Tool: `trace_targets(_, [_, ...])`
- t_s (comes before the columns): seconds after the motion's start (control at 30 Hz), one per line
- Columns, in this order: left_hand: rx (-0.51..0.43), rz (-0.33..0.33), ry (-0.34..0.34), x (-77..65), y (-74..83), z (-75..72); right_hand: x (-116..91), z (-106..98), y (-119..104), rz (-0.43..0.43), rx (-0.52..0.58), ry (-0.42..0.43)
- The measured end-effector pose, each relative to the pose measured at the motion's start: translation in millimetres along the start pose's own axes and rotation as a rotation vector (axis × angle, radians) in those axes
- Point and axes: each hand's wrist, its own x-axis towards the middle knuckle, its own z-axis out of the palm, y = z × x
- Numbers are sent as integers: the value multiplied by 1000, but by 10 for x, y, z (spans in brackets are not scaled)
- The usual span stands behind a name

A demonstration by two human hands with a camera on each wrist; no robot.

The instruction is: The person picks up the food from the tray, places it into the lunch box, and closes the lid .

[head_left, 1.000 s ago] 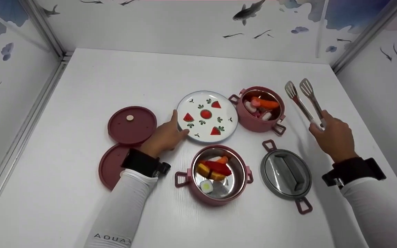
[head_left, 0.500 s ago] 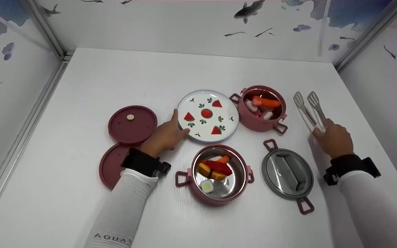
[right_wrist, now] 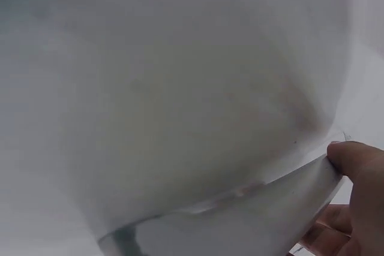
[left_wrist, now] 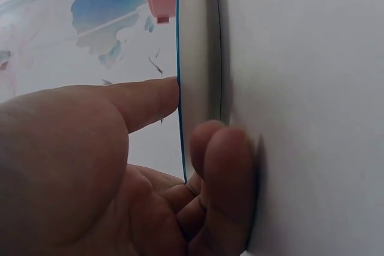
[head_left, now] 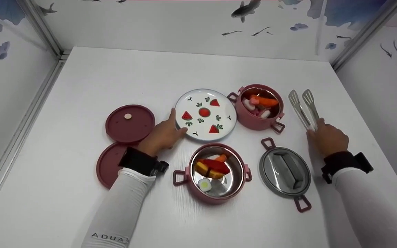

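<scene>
My left hand (head_left: 163, 135) holds the near-left rim of a round white plate (head_left: 224, 106) painted with red watermelon slices. In the left wrist view the thumb (left_wrist: 153, 100) presses the plate's blue edge (left_wrist: 198, 58) while the fingertips (left_wrist: 228, 166) lie beside its underside, low against the white surface. On the right, my right hand (head_left: 330, 138) grips metal tongs (head_left: 301, 112) by the handle end, their slotted heads apart and pointing away from me. The tongs are low over the table, right of the pink pot. Close up, the right wrist view shows a grey metal arm (right_wrist: 240, 220) pinched at the thumb.
Near the plate stand a pink pot (head_left: 253, 122) of toy food and a nearer pink pot (head_left: 207, 198) with toy food inside. A grey lid (head_left: 283, 172) lies right of it. Two dark red discs (head_left: 133, 131) lie left, partly under the left forearm. Printed walls (head_left: 150, 27) enclose the table.
My right hand has brought the tongs down and toward me, close to the table. The left hand keeps its hold on the plate, which stays in place.
</scene>
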Motion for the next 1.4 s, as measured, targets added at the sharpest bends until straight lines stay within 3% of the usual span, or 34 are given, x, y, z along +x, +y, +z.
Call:
trace_targets(0.13, [35,3,12,-17,29,-19,-27,54,-96,-16,-112,-33])
trace_targets(0.27, [115,49,41,-127,103,-79,-54,82,-231,8,-225,-101])
trace_targets(0.43, [292,118,166,-387,112,-244,-61,81,-364,114,-279,-162])
trace_targets(0.63, [389,171,299,-921,-259,-301,-95,132,-454,171,-296,-178])
trace_targets(0.8, [525,243,331,-1447,-589,-71,-102,122,-487,190,-338,-213])
trace_targets(0.93, [599,265,312,-1699,-747,96,-82,118,-501,197,-379,-244])
trace_targets(1.17, [668,317,322,-1853,-843,197,-77,168,-567,158,-391,-211])
trace_targets(1.3, [658,367,305,-1889,-772,160,-66,132,-580,143,-360,-212])
trace_targets(1.4, [630,449,286,-1886,-660,108,-58,61,-556,155,-344,-212])
